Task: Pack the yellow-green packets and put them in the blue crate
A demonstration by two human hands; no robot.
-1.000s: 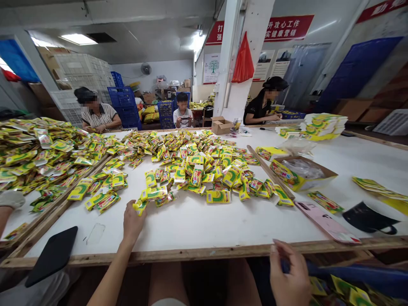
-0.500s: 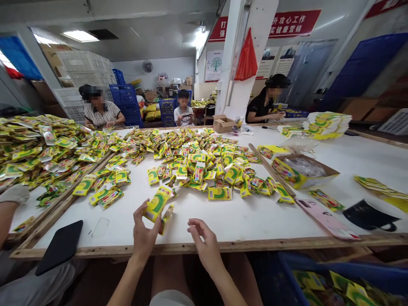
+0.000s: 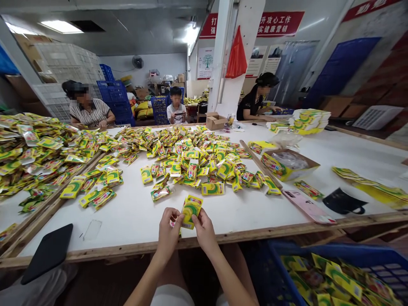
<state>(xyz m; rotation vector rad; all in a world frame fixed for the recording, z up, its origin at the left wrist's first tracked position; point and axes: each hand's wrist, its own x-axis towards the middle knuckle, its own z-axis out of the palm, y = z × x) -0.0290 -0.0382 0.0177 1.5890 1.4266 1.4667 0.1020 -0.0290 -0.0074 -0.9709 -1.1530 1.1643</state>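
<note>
While the two hands meet over the near side of the worktop (image 3: 135,208), a yellow packet (image 3: 191,207) is held upright between them: the left hand (image 3: 169,226) pinches its lower left side, thumb over curled fingers, and the right hand (image 3: 205,227) pinches its lower right. Whether the printed scrap beside the left thumb belongs to a second packet, I cannot tell. The yellow packet looks light, thin and card-stiff, its glossy face perhaps a little slippery; the side edges seem the safest hold, as pressing the middle could crease it. The wooden rim (image 3: 232,235) runs close below, bare white surface opens to either side, a loose pile (image 3: 191,170) lies beyond, and a blue crate (image 3: 278,267) sits low on the right
</note>
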